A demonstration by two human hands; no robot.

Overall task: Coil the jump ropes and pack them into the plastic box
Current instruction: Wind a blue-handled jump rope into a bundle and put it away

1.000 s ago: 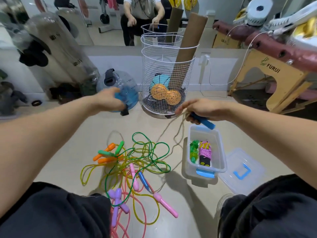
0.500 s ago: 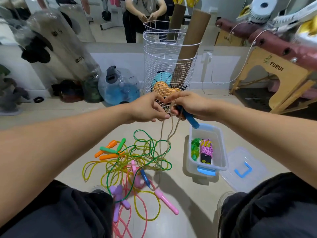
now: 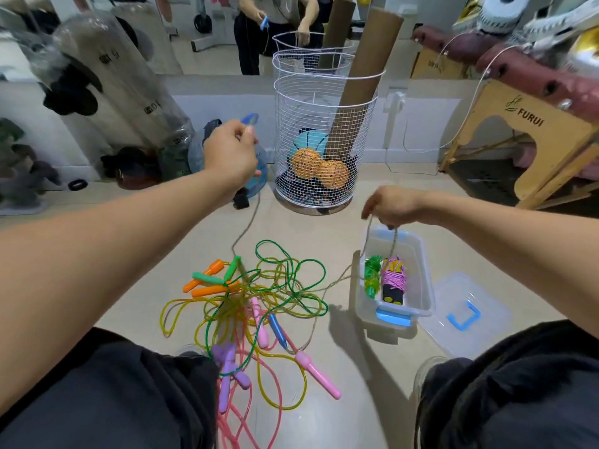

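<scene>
My left hand [image 3: 230, 153] is raised and grips a blue handle [image 3: 249, 119] of a tan jump rope [image 3: 248, 222], which hangs down into the pile. My right hand [image 3: 392, 205] pinches a loop of the same tan rope just above the clear plastic box [image 3: 421, 254]. Inside the box lie a coiled green rope [image 3: 372, 277] and a coiled pink rope [image 3: 393, 280]. A tangle of green, yellow and pink jump ropes [image 3: 259, 303] with orange, green, pink, purple and blue handles lies on the floor between my knees.
The box's clear lid [image 3: 463, 314] with a blue handle lies on the floor right of the box. A white wire basket [image 3: 324, 124] with balls and cardboard tubes stands behind. A wooden bench [image 3: 531, 137] is at the right, and bags and bottles line the left wall.
The blue handle passed from my right hand to my left. My left hand rose up and left with it; my right hand dropped toward the box, pinching a rope loop.
</scene>
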